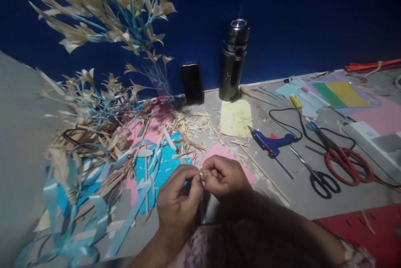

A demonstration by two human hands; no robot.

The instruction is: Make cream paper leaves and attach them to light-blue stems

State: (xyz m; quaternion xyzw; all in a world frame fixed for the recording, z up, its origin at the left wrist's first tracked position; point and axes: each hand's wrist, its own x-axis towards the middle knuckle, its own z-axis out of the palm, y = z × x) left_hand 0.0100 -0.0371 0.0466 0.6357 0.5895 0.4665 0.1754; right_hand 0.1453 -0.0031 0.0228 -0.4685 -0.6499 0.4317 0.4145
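I see blue ribbon [50, 190] looped by the desk's [296, 197] left edge. Left hand [178, 195] and right hand [224, 177] pinch a small pale piece [201, 173] near front edge. Glue gun [272, 143], red-handled scissors [346, 167] toward right edge.

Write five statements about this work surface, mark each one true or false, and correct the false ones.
1. The left hand and right hand meet at the fingertips, pinching a small pale piece. True.
2. The red-handled scissors lie to the left of the blue glue gun. False: they lie to its right.
3. The phone stands against the blue wall, left of the flask. True.
4. The light blue ribbon is wound neatly on a spool. False: it lies in loose loops on the left.
5. A pale yellow square lies in front of the flask. True.
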